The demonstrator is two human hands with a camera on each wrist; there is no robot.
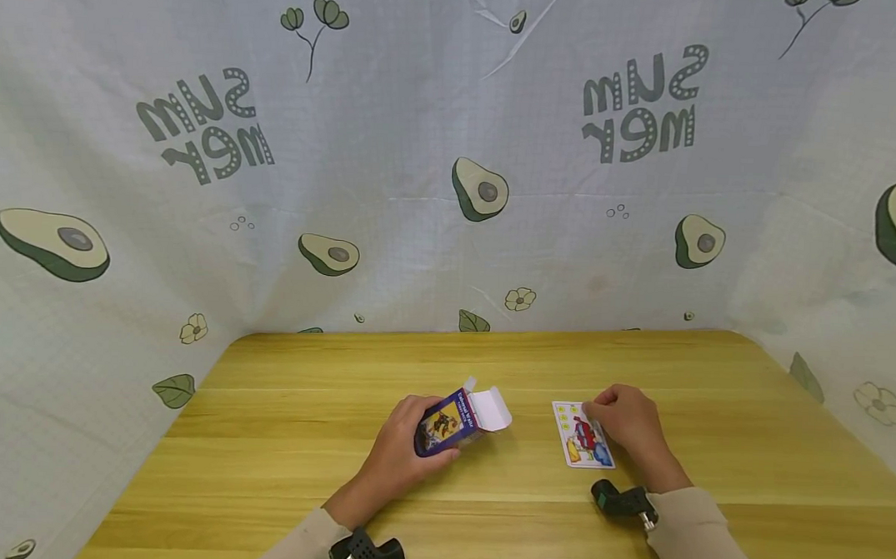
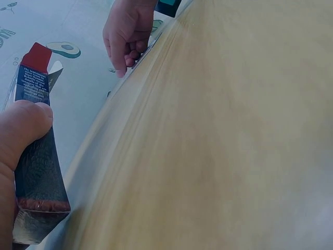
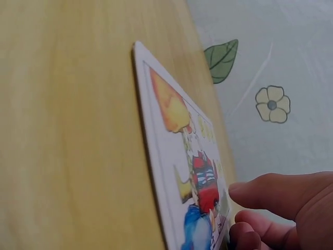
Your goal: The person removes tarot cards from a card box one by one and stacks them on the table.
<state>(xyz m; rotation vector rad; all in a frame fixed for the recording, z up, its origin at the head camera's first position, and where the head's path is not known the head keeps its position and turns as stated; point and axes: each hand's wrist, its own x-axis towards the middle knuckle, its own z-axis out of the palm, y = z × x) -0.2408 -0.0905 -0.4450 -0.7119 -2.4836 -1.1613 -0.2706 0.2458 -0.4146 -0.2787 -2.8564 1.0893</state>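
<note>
My left hand point(image 1: 403, 448) grips a small dark-blue tarot deck box point(image 1: 442, 425), held tilted, with a yellow picture on its face and its white flap standing up at the top. In the left wrist view the thumb lies along the side of the box point(image 2: 35, 156), near its red-flapped end. A white-bordered picture card point(image 1: 579, 439) with a red and blue figure lies on the table to the right. My right hand point(image 1: 633, 421) is at the card's far right corner, thumb and curled fingers pinching its edge. The right wrist view shows the thumb tip right at the card point(image 3: 177, 156).
The wooden table point(image 1: 323, 382) runs back to a pale hanging cloth point(image 1: 394, 127) printed with avocados, leaves and letters, which also closes off both sides. Black wrist cameras sit on both forearms, the left one point(image 1: 368, 553) low over the table's front.
</note>
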